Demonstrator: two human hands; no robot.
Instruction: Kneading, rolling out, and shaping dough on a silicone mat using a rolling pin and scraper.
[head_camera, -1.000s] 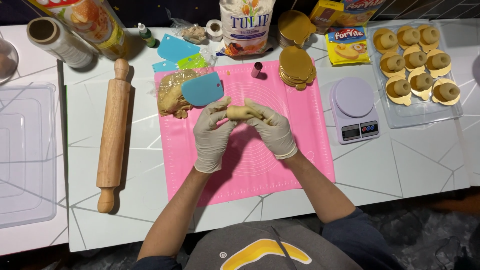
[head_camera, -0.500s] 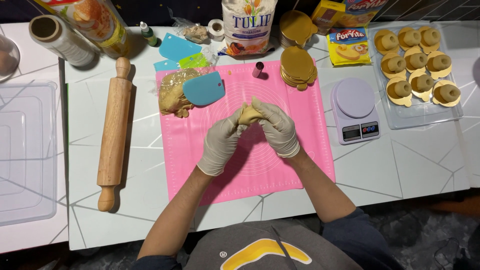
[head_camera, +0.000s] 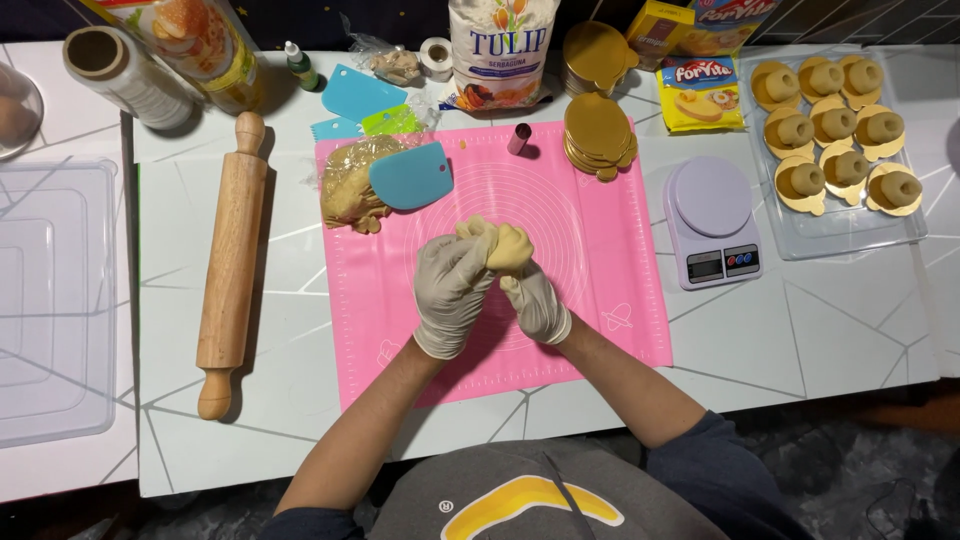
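While hovering mid-mat, gloved left hand (head_camera: 452, 290) and right hand (head_camera: 532, 300) grasping dough lump (head_camera: 507, 245)
Fingers curled inward, wrists angled together above pink mat (head_camera: 600, 300)

I'm looking down on a home baking spot: a white surface (head_camera: 800, 320) carrying a pink silicone mat (head_camera: 600, 300), wooden rolling pin (head_camera: 230, 260), flour bag (head_camera: 500, 50), kitchen scale (head_camera: 712, 220) and tray of shaped pastries (head_camera: 835, 230).

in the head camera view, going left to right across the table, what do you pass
Clear plastic lidded tub → wooden rolling pin → pink silicone mat → lilac kitchen scale → clear tray of shaped pastries on gold discs.
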